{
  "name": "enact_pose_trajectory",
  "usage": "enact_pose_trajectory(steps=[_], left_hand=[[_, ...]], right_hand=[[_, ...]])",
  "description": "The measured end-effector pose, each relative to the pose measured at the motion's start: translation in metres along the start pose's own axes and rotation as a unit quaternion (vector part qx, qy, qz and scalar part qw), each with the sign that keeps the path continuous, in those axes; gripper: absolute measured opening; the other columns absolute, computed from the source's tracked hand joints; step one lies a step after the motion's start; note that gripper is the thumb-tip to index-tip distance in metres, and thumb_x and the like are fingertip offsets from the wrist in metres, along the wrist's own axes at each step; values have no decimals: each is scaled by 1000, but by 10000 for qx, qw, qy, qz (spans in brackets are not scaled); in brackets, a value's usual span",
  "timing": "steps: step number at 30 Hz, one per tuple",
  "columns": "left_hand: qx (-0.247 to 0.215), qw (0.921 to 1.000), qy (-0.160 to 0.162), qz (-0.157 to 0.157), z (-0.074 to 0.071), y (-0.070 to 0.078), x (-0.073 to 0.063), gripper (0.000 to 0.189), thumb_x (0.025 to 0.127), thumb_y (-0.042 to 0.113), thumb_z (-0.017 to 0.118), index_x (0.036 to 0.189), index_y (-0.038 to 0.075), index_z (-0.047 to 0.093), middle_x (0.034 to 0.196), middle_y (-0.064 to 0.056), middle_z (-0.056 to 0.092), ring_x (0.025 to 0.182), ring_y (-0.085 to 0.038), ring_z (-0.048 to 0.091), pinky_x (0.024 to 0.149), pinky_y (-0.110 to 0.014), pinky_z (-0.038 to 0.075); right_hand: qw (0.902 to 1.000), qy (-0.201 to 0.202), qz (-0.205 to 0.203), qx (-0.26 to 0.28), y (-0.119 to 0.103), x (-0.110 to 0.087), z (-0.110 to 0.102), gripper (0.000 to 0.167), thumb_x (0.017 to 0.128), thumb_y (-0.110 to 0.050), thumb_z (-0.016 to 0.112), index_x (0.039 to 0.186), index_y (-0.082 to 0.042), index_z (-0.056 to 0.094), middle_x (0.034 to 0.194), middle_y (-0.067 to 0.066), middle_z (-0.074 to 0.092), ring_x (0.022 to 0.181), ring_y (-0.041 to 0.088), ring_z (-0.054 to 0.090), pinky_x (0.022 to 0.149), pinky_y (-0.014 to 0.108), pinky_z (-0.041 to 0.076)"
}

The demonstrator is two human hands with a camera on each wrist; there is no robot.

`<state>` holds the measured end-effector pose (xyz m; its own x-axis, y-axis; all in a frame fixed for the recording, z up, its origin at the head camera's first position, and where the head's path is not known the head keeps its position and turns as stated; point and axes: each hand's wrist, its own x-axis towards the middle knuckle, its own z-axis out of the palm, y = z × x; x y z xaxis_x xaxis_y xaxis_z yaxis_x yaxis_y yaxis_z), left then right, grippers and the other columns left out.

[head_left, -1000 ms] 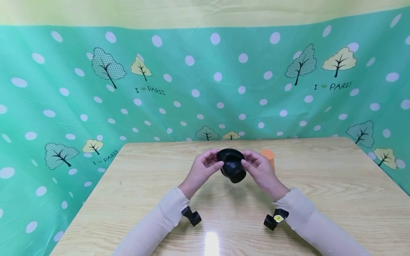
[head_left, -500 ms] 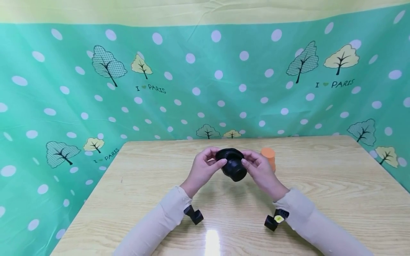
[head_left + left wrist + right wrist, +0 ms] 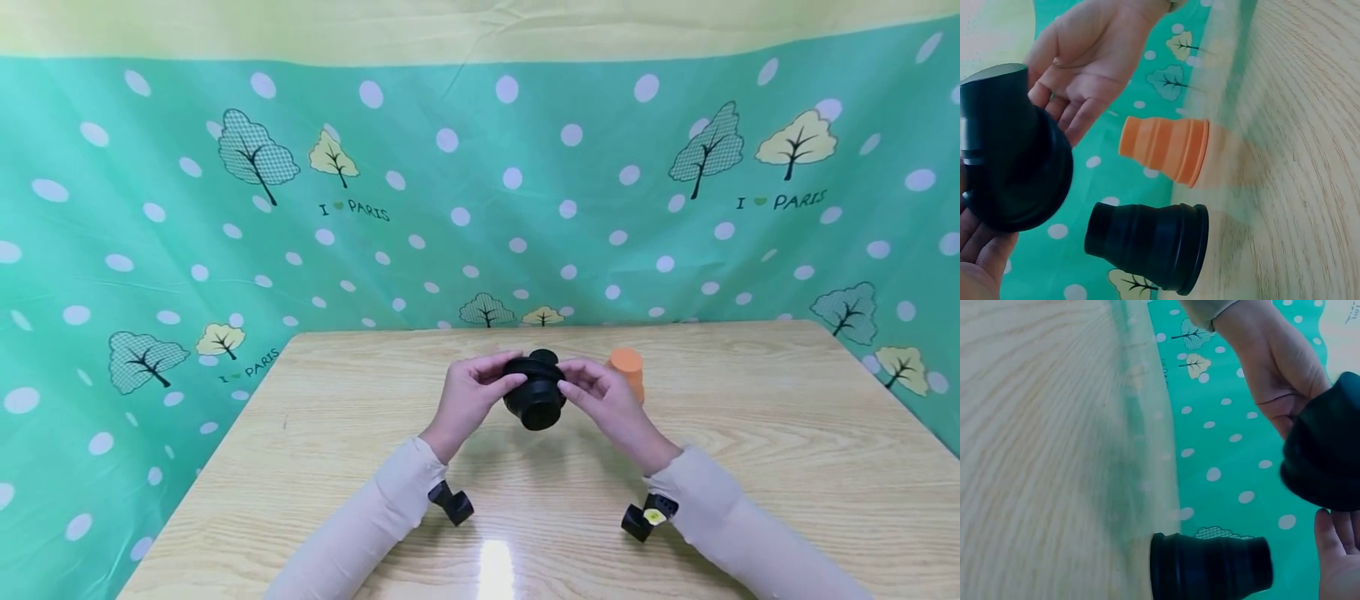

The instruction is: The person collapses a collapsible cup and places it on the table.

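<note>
"Holding what, above the surface (image 3: 360,400)?"

"A black tiered cup (image 3: 534,396). The left hand (image 3: 471,396) and the right hand (image 3: 609,404) are both pinching it at its wide rim; its narrow end is tilting downward."

"How is it handling, would you say?"

"Light, I'm guessing, and soft-walled, so probably flexing rather than breaking, though its smooth skin could be slipping. I'd be gripping the thick rim from opposite sides, not squeezing the walls."

"And what's differing from half a second ago?"

"The narrow end is slanting less rightward, and a second black cup (image 3: 544,356) is now showing behind the rim. It and an orange tiered cup (image 3: 627,371) are standing upside down."
</note>
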<state>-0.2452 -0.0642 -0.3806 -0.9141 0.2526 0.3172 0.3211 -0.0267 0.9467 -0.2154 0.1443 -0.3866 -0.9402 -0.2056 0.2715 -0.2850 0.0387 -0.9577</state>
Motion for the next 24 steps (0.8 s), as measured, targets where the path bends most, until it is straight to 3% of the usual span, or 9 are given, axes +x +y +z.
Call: enact_pose_trajectory(steps=[6, 11, 17, 24], left_hand=[[436, 9982, -395, 144, 2, 1, -3, 36, 81, 10, 74, 114, -2, 67, 109, -13, 69, 94, -18, 68, 80, -26, 54], [856, 9947, -538, 207, 2, 3, -5, 33, 82, 14, 74, 113, 4, 69, 110, -7, 69, 102, -15, 65, 85, -29, 53], [1378, 9877, -701, 252, 1, 4, -6, 33, 82, 18, 74, 113, 8, 70, 110, -4, 69, 106, -14, 63, 92, -35, 50], [1525, 9831, -1016, -21, 4, 12, -8, 32, 84, 13, 72, 115, 7, 68, 116, -7, 66, 113, -19, 59, 96, -40, 46]], right_hand=[[9966, -399, -235, -688, -7, 2, -2, 27, 90, -13, 64, 113, 1, 61, 106, 13, 64, 93, 13, 62, 82, 22, 52], [9881, -856, -230, -1255, -10, 4, -1, 27, 90, -13, 65, 113, 1, 61, 102, 13, 66, 90, 15, 62, 80, 23, 52], [9834, -1177, 15, -1380, -10, 5, 1, 26, 91, -16, 64, 112, 0, 63, 101, 11, 67, 89, 15, 62, 79, 23, 53], [9818, -1239, 149, -1430, -8, 3, 1, 22, 92, -17, 63, 109, -4, 65, 104, 8, 67, 93, 15, 61, 83, 25, 51]])
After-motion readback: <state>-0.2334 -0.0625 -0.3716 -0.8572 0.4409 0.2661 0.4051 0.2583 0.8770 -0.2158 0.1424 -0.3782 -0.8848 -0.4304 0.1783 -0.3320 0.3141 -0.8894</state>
